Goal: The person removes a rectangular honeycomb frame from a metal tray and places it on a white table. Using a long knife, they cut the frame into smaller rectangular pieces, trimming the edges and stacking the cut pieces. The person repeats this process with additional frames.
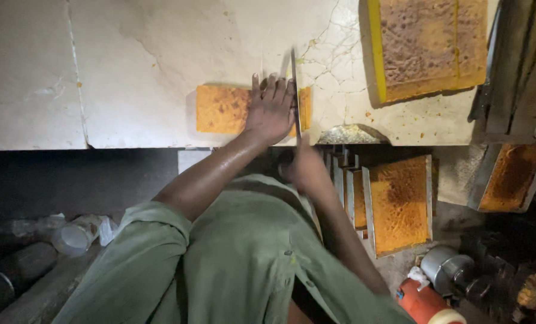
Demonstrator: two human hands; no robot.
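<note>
An orange-yellow cake slab (220, 109) lies flat on the cracked white stone counter (130, 66). My left hand (271, 109) presses down on its right part, fingers spread. A long knife (295, 90) stands on edge just right of my fingers, cutting across the slab; a narrow strip of cake (305, 107) shows beyond the blade. My right hand (301, 165) grips the knife handle at the counter's front edge.
A larger browned cake slab (427, 45) lies on the counter at the upper right. Metal trays with cake (400, 204) stand below the counter edge, another tray (511, 177) farther right. A red cylinder (427, 303), metal cans and a plastic bottle (76, 235) lie on the floor.
</note>
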